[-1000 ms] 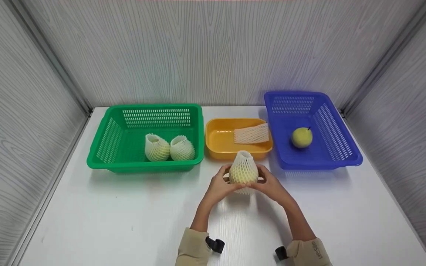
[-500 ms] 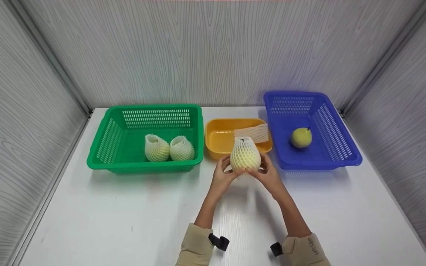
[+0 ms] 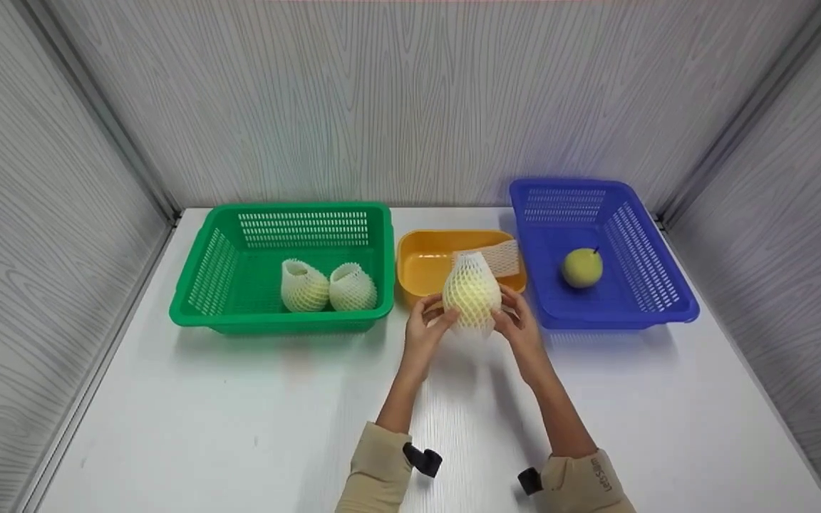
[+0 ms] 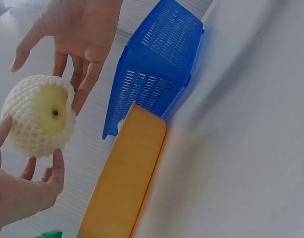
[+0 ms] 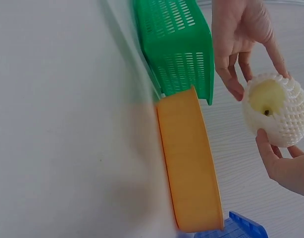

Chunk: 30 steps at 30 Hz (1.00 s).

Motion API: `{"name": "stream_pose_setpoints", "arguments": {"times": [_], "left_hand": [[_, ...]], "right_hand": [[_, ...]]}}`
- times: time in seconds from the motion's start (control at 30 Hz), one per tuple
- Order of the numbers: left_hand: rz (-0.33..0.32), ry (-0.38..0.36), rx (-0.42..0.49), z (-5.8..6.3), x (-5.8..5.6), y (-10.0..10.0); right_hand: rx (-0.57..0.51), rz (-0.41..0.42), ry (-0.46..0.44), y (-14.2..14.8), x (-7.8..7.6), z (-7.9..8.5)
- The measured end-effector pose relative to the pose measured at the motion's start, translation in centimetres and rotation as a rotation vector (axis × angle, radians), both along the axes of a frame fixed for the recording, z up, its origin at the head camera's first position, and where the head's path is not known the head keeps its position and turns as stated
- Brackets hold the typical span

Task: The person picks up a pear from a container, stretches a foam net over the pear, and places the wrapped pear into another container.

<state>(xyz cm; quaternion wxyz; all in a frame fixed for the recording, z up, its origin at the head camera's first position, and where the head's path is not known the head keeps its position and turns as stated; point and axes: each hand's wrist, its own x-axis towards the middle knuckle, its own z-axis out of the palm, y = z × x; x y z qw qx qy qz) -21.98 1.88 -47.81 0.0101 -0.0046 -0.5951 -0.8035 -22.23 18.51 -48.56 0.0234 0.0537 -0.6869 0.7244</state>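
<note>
A yellow pear in a white foam net (image 3: 472, 296) is raised above the table, just in front of the orange tub. My left hand (image 3: 425, 329) holds its left side, and my right hand (image 3: 519, 326) holds the opposite side. Both thumbs are on the near face in the head view. The bottom of the pear (image 4: 54, 113) shows through the net's open lower end in the left wrist view. In the right wrist view the same netted pear (image 5: 285, 116) sits between the fingertips of both hands.
A green basket (image 3: 279, 319) at left contains two netted pears (image 3: 303, 288). The orange tub (image 3: 421, 267) in the middle has a flat foam net (image 3: 503, 256) in it. One bare pear (image 3: 582, 268) lies in the blue basket (image 3: 617, 315) at right.
Both hands have lifted the netted pear up and away from the person, to before the orange tub. The thumbs have moved apart from their meeting point at its front. Baskets and tub stay put.
</note>
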Motion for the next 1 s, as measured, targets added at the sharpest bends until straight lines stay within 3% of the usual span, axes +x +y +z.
{"name": "stream_pose_setpoints", "arguments": {"times": [0.2,0.33,0.57,0.77,1.0], "left_hand": [[0.073,0.047,0.089,-0.1,-0.1,0.3],[0.075,0.006,0.086,-0.6,-0.7,0.3],[-0.024,-0.114,0.093,-1.8,-1.7,0.4],[-0.16,-0.159,0.199,-2.2,-1.6,0.6],[-0.177,-0.185,0.26,-2.6,-1.2,0.9]], "right_hand": [[-0.026,-0.015,0.065,-0.1,0.1,0.1],[-0.064,0.008,0.133,-0.1,0.2,0.3],[-0.029,0.042,0.242,0.1,0.1,0.7],[0.053,0.001,0.257,0.4,-0.2,1.0],[0.069,-0.034,0.186,-0.1,0.5,2.7]]}}
